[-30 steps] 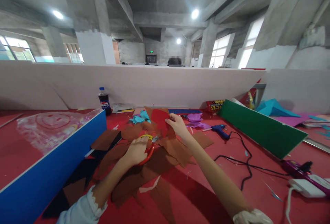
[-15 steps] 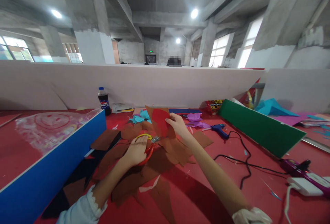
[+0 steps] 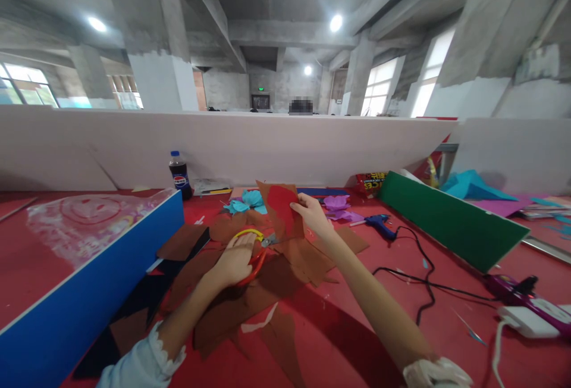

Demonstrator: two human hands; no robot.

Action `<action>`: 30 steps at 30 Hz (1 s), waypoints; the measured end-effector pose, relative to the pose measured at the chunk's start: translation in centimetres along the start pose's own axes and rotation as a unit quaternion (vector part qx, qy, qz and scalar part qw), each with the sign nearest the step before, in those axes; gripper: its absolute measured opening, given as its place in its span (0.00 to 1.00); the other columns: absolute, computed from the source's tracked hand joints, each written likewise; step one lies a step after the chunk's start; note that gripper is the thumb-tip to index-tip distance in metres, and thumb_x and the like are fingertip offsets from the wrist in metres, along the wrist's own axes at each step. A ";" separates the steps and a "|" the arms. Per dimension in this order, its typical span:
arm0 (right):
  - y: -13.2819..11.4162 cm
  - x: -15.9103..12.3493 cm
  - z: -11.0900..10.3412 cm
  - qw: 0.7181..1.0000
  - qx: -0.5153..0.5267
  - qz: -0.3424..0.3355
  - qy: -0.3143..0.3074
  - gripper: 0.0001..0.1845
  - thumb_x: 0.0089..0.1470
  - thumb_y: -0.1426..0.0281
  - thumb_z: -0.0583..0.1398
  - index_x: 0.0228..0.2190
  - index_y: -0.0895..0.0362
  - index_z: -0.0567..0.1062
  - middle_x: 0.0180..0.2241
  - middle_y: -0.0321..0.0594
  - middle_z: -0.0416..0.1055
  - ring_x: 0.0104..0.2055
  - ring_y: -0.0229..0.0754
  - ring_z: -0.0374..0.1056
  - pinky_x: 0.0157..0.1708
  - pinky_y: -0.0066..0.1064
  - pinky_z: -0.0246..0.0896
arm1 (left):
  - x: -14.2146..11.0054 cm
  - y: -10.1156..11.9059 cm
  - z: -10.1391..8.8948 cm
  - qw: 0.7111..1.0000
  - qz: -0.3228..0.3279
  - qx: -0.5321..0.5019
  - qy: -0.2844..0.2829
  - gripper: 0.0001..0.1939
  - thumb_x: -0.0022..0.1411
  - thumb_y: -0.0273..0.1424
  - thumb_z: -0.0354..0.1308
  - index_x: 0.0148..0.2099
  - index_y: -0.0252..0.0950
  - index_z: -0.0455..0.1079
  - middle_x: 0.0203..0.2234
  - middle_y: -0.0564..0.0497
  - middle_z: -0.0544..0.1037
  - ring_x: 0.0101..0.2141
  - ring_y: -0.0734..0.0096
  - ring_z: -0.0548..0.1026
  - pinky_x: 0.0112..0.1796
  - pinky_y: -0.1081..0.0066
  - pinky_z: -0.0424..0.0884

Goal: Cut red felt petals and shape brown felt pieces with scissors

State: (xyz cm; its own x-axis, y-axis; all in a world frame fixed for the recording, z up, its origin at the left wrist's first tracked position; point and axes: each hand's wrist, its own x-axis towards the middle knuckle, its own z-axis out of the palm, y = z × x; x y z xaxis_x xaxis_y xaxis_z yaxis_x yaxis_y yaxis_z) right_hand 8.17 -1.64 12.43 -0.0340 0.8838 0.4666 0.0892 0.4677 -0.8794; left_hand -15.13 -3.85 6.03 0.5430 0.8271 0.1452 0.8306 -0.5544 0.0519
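My right hand [image 3: 311, 215] pinches a brown sheet [image 3: 292, 233] that looks like craft paper or felt, together with a bright red rounded piece [image 3: 282, 205] lying against its face. Both are tilted up above the table. My left hand [image 3: 236, 259] is closed on a pair of scissors [image 3: 269, 241], with one yellow and one red-orange handle loop. Their blades point toward the lower part of the brown sheet; whether they touch it I cannot tell. Beneath both hands spread several brown scraps [image 3: 250, 299], partly overlapping.
A blue board [image 3: 102, 281] stands at the left and a green board [image 3: 450, 221] at the right. Behind are a cola bottle [image 3: 179, 177], blue crepe petals [image 3: 247, 202] and purple ones [image 3: 338, 205]. A blue glue gun [image 3: 380, 225] trails its black cord toward a purple power strip [image 3: 526, 302].
My right hand has shifted slightly right with the brown sheet and red piece, and more of the sheet's face shows. The left hand and scissors stay nearly in place.
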 end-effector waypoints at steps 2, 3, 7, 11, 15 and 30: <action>0.0 0.0 0.0 1.000 -0.001 -0.001 0.000 0.06 0.42 0.68 0.55 0.25 0.58 0.68 0.24 0.34 0.66 0.28 0.36 0.61 0.29 0.27 0.55 | 0.0 0.1 0.0 1.000 -0.002 0.004 -0.003 0.35 0.46 0.26 0.47 0.59 0.30 0.48 0.57 0.42 0.56 0.57 0.64 0.52 0.56 0.64 0.43; 0.0 -0.1 0.1 1.000 -0.001 -0.002 0.002 0.06 0.43 0.68 0.55 0.25 0.58 0.68 0.24 0.34 0.66 0.28 0.36 0.61 0.29 0.27 0.55 | 0.0 0.1 0.1 1.000 -0.005 0.009 -0.004 0.35 0.46 0.25 0.47 0.59 0.30 0.48 0.57 0.42 0.56 0.57 0.64 0.52 0.56 0.64 0.43; -0.3 -0.1 0.3 1.000 0.010 -0.005 0.005 0.06 0.43 0.68 0.55 0.26 0.58 0.68 0.25 0.34 0.66 0.28 0.37 0.62 0.29 0.28 0.56 | 0.0 0.3 0.1 0.999 -0.020 0.025 -0.002 0.35 0.45 0.24 0.46 0.59 0.28 0.49 0.56 0.41 0.56 0.56 0.62 0.53 0.55 0.63 0.45; -0.4 -0.2 0.4 1.000 0.014 -0.007 0.011 0.06 0.43 0.68 0.55 0.25 0.58 0.67 0.25 0.34 0.66 0.28 0.36 0.61 0.29 0.28 0.56 | 0.1 0.1 0.1 0.999 -0.032 0.032 0.004 0.36 0.44 0.23 0.46 0.59 0.30 0.48 0.56 0.41 0.57 0.56 0.63 0.53 0.54 0.63 0.47; -0.2 -0.1 0.6 1.000 0.013 -0.013 0.010 0.05 0.42 0.68 0.55 0.24 0.58 0.67 0.24 0.33 0.66 0.27 0.36 0.61 0.29 0.27 0.55 | 0.2 0.1 0.1 0.999 -0.036 0.037 0.000 0.34 0.45 0.24 0.46 0.58 0.30 0.51 0.55 0.41 0.59 0.55 0.61 0.55 0.53 0.63 0.50; 0.4 -0.1 0.9 1.000 -0.008 -0.011 0.000 0.05 0.43 0.69 0.55 0.24 0.57 0.68 0.25 0.34 0.67 0.28 0.37 0.62 0.29 0.28 0.56 | 0.0 -0.1 -0.4 1.000 -0.014 0.011 0.004 0.28 0.48 0.26 0.47 0.54 0.34 0.57 0.50 0.45 0.67 0.49 0.63 0.64 0.47 0.67 0.61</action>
State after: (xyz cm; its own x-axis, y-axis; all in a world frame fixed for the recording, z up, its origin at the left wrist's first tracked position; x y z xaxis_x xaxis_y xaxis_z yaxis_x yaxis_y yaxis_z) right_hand 7.31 -1.53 11.94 -0.0363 0.8730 0.4864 0.1047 0.4874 -0.8669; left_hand -15.29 -3.83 6.40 0.5181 0.8418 0.1517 0.8484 -0.5283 0.0342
